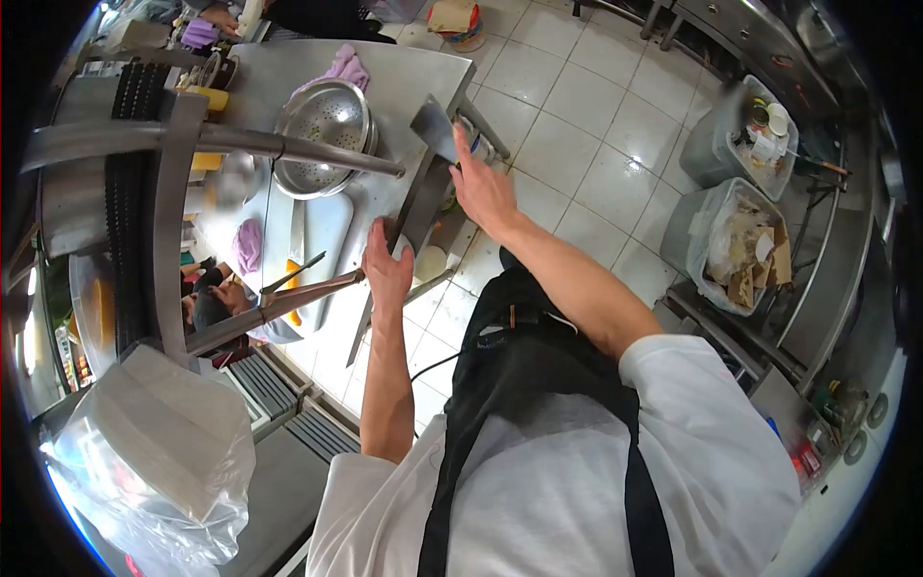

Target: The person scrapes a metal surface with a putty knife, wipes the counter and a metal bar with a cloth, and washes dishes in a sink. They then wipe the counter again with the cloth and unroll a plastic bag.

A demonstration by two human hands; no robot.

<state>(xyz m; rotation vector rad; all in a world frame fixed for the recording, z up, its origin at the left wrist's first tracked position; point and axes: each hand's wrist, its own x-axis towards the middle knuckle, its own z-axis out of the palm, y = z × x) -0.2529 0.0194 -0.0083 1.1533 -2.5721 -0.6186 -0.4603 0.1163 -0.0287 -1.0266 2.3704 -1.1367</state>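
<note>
In my right hand (484,195) is a wide, flat metal blade (435,128), cleaver-like in shape. The index finger lies along it, and the hand hides its handle. It is over the front corner of the steel table (404,82). My left hand (386,269) rests at the table's front edge, fingers stretched and thumb apart, with nothing seen in it. Just beyond that hand lies a white cutting board (334,231), with an orange-handled knife (292,291) along its far side. A perforated steel colander (322,135) stands on the table past the board.
Metal shelf bars (327,154) cross over the table at left. A purple cloth (348,69) lies behind the colander. Two lined waste bins (687,236) stand on the tiled floor at right. A plastic-wrapped stack (163,442) sits at lower left. Another person's hand (219,19) shows at top left.
</note>
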